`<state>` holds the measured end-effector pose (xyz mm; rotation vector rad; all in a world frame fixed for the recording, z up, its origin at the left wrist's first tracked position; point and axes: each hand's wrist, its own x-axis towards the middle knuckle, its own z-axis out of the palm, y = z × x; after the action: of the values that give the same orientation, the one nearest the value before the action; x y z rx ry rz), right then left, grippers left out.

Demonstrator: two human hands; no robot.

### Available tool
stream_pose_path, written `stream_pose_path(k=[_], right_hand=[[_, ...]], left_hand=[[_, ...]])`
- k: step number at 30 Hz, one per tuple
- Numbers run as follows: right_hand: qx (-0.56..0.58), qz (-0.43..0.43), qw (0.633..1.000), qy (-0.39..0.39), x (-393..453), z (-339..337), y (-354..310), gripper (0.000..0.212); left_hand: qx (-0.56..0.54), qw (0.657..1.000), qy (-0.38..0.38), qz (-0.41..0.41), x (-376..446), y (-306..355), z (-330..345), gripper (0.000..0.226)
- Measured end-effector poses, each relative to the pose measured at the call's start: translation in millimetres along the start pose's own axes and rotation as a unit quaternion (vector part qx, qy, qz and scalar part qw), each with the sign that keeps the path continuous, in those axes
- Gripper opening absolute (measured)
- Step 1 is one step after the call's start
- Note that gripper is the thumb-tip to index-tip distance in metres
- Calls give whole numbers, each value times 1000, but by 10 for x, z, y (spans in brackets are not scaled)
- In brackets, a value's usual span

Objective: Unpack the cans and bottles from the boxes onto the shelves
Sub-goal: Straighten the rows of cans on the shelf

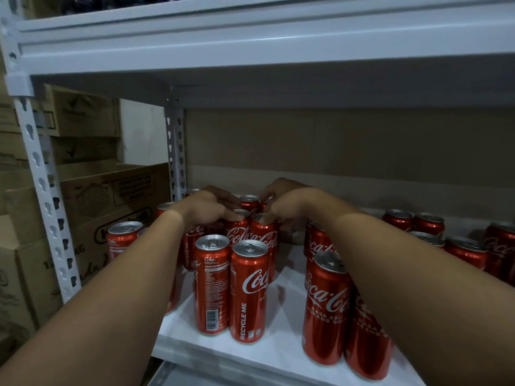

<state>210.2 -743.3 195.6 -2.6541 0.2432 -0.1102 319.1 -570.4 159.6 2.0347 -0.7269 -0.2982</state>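
Note:
Several red Coca-Cola cans stand upright on the white shelf board (281, 346). Both my arms reach in over them. My left hand (204, 208) curls over the top of a can (237, 232) in the middle cluster, thumb on its rim. Beside it, my right hand (285, 203) curls the same way over the neighbouring can (264, 236). The two gripped cans touch each other. In front of them stand a pair of cans (249, 291), and two more cans (324, 307) stand under my right forearm. The lower parts of the gripped cans are hidden.
More cans (427, 224) stand at the right back of the shelf. The upper shelf (250, 51) hangs low overhead. A perforated white upright (41, 176) frames the left side, with stacked cardboard boxes (111, 196) beyond it. Brown cardboard backs the shelf.

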Motion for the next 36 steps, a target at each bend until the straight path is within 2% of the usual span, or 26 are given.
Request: stream_pose_path(k=[7,13,19,36], right_hand=[[29,12,999,24,37,75,16,61],[39,20,999,12,54,75,16,67],[41,25,999,18,39,99,-6,66],[4,12,1000,13,-40,104,-62,56]], left_hand=[[-12,999,38,-7,74,-63,8,49],[-33,999,13,-6,-11,-28,-2,47],[-33,999,37,-13,-25,-41,21,46],[-5,1000,28,-4,-60,-28,37,49]])
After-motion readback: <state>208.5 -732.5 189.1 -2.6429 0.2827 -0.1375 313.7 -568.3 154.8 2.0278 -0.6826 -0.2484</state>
